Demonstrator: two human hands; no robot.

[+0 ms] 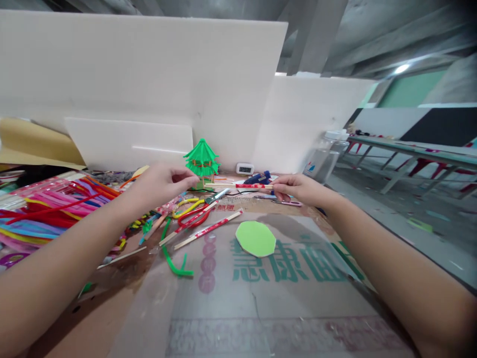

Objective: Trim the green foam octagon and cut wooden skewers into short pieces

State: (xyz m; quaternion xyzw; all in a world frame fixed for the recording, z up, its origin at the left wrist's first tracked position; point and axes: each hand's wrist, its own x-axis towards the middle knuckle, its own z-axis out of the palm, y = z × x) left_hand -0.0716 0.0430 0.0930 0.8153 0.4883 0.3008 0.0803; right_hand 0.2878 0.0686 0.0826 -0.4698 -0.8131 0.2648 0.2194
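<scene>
Red-wrapped wooden chopsticks (244, 186) were level above the surface (115, 293), one end held in the grip of the right hand (292, 189), while I could not tell whether the left hand (162, 185), just beside the other end, gripped anything, and this apparent positioning step called next for steadiness.

This looks like a craft workshop in a bare concrete room. The desk (112, 298) carries heaps of bright coloured strips (63, 200), partly red-wrapped wooden sticks (208, 229), a red-handled hand tool (207, 212) and a small green model with a tiered roof (201, 155). Plain white boards (141, 69) screen its far side. Past them are a grey pillar (316, 40), raw ceiling beams (395, 32) and 1 lit lamp (402, 68); at right, a 2nd, long desk (410, 147) and red stools (421, 171) stand on a grey, littered floor (395, 216).
</scene>
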